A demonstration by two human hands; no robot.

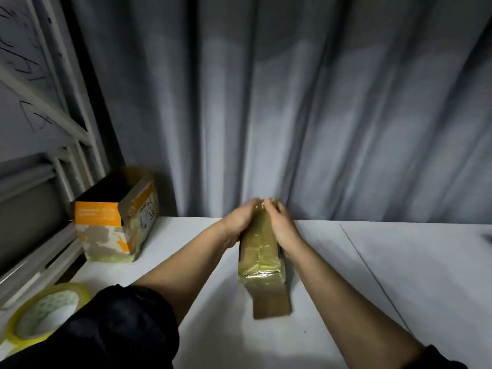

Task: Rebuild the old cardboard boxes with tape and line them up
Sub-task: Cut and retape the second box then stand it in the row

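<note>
Currently a narrow taped box (262, 251) is gripped between both hands at its far end, above the table (399, 275). The left hand (239, 222) is pressed against the box's left face and the right hand (282, 226) against its right face; the fingers (254, 205) of both are curled closed over the far top corner, where crinkled tape is seen. Whether loose tape is pinched under the fingertips cannot be told.

The long axis of the box runs from the fingers back toward the person, with the near end pointing at the person and tilted slightly right. The near end appears to rest on or just above the table; contact is not resolved because of blur. Both hands are equally near the far end.

The step in hand is judged to be the smoothing of tape over the far end. A finished box (117, 217), open side up, stands well left of the fingers at the table's back edge. The roll (42, 312) lies near and far left, beside the left sleeve (117, 328).
</note>
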